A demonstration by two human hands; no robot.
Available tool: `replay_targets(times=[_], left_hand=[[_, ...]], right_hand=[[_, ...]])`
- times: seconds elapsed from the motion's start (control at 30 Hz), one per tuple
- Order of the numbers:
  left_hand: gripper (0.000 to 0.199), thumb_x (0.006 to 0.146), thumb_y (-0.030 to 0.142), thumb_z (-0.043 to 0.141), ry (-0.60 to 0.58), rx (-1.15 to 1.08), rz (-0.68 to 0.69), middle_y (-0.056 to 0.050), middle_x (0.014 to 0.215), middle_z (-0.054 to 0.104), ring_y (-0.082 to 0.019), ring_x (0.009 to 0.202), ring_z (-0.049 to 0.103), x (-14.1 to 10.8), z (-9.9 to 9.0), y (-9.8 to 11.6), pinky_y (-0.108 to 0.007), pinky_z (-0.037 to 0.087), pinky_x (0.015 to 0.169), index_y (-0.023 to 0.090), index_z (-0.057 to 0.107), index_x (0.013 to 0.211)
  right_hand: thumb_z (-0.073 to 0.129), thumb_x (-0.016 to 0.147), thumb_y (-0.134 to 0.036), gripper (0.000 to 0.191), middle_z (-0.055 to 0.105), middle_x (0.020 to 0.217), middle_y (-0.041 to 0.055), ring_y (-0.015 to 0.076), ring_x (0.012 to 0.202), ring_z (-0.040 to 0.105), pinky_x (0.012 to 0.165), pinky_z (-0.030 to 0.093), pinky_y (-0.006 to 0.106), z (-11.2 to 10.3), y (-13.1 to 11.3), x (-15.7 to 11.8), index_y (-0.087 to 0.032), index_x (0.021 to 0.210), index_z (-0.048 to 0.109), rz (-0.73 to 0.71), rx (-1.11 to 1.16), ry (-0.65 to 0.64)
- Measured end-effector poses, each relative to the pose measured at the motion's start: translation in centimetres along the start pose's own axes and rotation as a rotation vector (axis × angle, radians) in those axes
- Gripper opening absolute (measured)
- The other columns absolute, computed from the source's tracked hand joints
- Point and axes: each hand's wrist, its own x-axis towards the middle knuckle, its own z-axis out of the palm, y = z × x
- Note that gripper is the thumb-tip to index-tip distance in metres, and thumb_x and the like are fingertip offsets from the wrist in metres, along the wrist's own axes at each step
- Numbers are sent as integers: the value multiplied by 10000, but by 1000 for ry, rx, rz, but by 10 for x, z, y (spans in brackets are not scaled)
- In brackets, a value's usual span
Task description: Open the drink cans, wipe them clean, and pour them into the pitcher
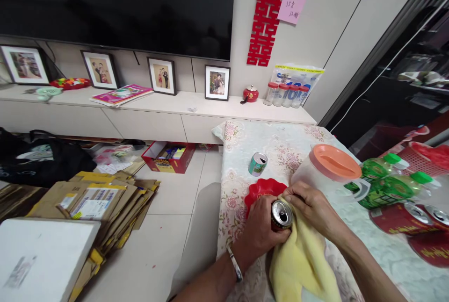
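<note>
My left hand [260, 227] is wrapped round an opened drink can [281, 214], its silver top tilted up toward me. Pinched in my right hand [310, 204] is a yellow cloth [300, 264], which hangs down over the table edge side and touches the can's right. Behind my left hand lies a red scalloped dish [261, 189], partly covered by the hand. A small green can [257, 164], also opened, stands just beyond the dish. To the right of it, a clear pitcher with an orange lid [336, 161] stands close behind my right hand.
On the table's right lie green-capped bottles [393, 190], several red cans [401, 218] and a pink basket [423, 159]. A floral cloth [242, 147] covers the table. Flattened cardboard [129, 208], a white box [45, 255] and a red box [168, 164] are on the floor to the left.
</note>
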Motion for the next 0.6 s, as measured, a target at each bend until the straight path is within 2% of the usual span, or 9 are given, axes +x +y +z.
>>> replay_targets(times=[0.17,0.3,0.47,0.6], left_hand=[[646,670,252,834,1,16,1,-126,1229,673,-370,1168,624,0,0,1,-554,509,1014,201,560,1253],[627,670,249,833,-2,-2,4,-118,1223,676,-368,1167,624,0,0,2,-567,506,1022,210,565,1236],[633,650,233,838,-16,7,-21,-136,1237,670,-384,1163,625,1,-1,3,-585,509,1012,200,570,1222],[657,659,243,832,-15,3,-19,-143,1267,665,-391,1187,624,1,-1,3,-594,507,1032,197,557,1254]], right_hand=[[536,1018,-423,332,693,816,30,188,776,650,724,527,326,1,-9,8,-238,808,714,-73,-6,-113],[517,1017,-357,323,713,816,23,177,760,663,706,523,307,-2,-14,12,-240,809,735,-61,-31,-189],[547,837,-147,155,686,757,-9,154,681,607,629,447,272,-5,-14,19,-229,775,663,-20,-117,-218],[555,739,-100,149,667,720,-22,147,639,553,596,376,269,-3,-10,27,-231,761,623,17,-202,-241]])
